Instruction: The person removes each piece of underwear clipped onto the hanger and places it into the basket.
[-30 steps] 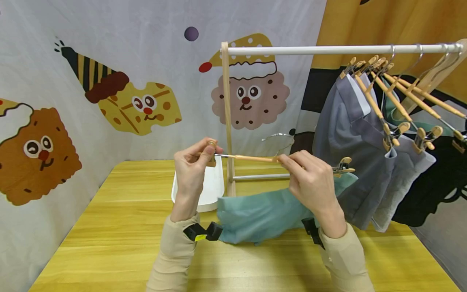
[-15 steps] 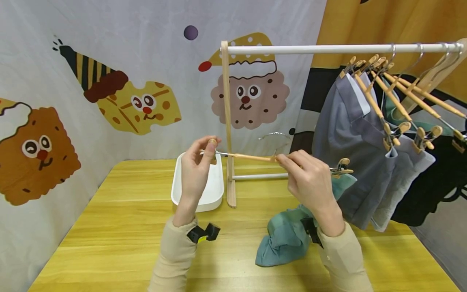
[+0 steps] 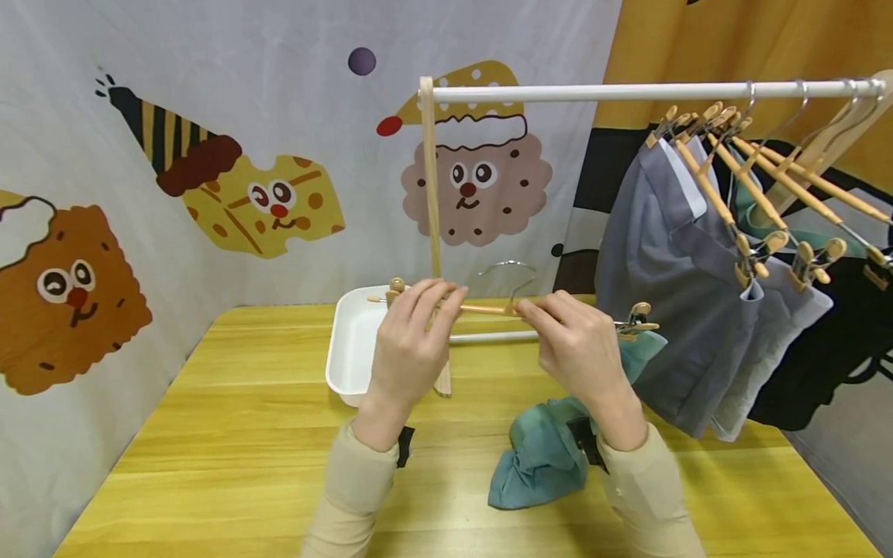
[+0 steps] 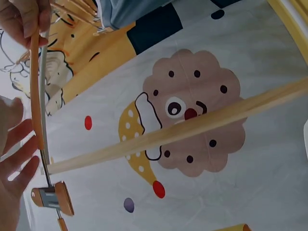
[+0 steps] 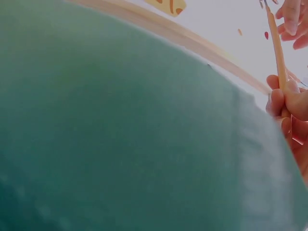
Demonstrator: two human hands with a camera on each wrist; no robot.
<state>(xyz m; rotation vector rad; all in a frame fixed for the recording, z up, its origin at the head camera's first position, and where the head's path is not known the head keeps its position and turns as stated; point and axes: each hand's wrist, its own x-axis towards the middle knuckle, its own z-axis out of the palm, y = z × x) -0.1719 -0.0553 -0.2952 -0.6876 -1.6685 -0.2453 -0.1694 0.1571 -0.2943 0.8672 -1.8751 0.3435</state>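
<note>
1. Head view: the right hand [image 3: 582, 341] pinches a light-wood clip hanger with a metal hook [image 3: 488, 309] near its middle, just right of the hook. The hanger is level above the near side of a yellow wood-grain table [image 3: 244, 434]. The left hand [image 3: 412, 341] is over the hanger's left half, between the hook and the left wood-and-metal clip [image 3: 396, 287]; the hands are apart. A teal-green cloth garment [image 3: 540, 465] hangs from the right wood-and-metal clip [image 3: 638, 318], its lower part bunched near the right wrist. Farther off, a white shallow plastic tray [image 3: 349, 349] sits to the left, beside a pale wooden rack post [image 3: 430, 186]. A white round rail [image 3: 593, 94] runs right from the post, with grey and black garments [image 3: 642, 232] on hangers at its right end.

2. Left wrist view: the left hand's fingers are fairly straight and loose along the hanger, near where wood meets metal rod; whether they press on it, I cannot tell. The left clip holds no cloth.

3. Right wrist view: the teal-green garment fills most of the view, blurred. Beyond it, the right hand's thumb and fingers are clamped on the wooden bar.
</note>
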